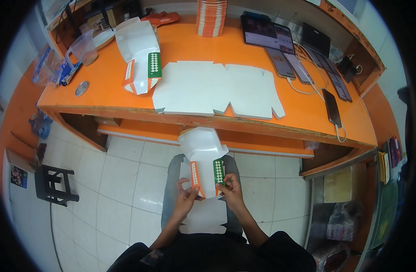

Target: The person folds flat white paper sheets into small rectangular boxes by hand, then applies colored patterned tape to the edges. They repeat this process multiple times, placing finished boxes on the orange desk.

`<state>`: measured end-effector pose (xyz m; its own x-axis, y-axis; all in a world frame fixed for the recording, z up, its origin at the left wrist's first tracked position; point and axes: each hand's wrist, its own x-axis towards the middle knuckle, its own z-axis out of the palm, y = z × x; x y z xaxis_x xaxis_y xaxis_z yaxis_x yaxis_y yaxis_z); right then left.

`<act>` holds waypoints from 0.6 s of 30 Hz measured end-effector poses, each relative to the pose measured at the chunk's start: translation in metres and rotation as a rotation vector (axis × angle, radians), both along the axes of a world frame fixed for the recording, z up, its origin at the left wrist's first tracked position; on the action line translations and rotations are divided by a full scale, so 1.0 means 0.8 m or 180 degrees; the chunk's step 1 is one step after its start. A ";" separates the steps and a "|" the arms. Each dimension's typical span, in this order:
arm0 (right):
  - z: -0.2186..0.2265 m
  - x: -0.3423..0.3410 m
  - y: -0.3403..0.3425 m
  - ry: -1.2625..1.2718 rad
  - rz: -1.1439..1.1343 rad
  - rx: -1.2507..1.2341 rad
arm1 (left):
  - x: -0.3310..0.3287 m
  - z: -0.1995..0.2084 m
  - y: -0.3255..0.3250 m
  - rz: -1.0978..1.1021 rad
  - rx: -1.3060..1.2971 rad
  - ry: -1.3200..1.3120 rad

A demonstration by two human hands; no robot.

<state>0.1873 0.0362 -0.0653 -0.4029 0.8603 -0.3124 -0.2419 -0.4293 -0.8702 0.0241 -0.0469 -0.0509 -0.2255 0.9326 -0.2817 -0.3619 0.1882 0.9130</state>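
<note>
Over my lap I hold a partly folded white cardboard box (203, 149) with an orange flap and a green flap, both dotted white. My left hand (186, 196) pinches the orange flap side. My right hand (230, 189) grips the green flap side. The box's flat white lower panel lies across my thighs. On the orange table (185, 43) ahead lies a stack of flat white box blanks (217, 88), and to its left stands another folded box (137, 52) with the same orange and green flaps.
A pile of orange-edged blanks (211, 17) stands at the table's back. A tablet (268, 35) and several phones (332, 108) on cables lie at the right. A clear plastic container (83, 47) sits at the left. A black stool (54, 183) stands on the tiled floor.
</note>
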 end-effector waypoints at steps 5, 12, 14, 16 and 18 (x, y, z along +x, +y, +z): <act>0.013 -0.001 -0.004 -0.0194 0.0364 0.0346 | -0.006 -0.010 0.001 0.0179 0.0218 0.1148; 0.023 -0.005 -0.006 0.0050 0.0408 0.0326 | -0.002 0.006 0.004 0.0175 0.0616 0.0774; 0.025 -0.004 -0.004 -0.0002 0.0527 0.0299 | -0.004 0.009 0.002 0.0083 0.0521 0.0779; 0.028 -0.002 -0.003 -0.0145 0.0656 0.0198 | -0.010 0.012 -0.003 -0.0090 0.0154 0.0905; 0.032 0.000 -0.005 -0.0151 0.0773 0.0381 | -0.011 0.012 -0.005 -0.0072 0.0245 0.1003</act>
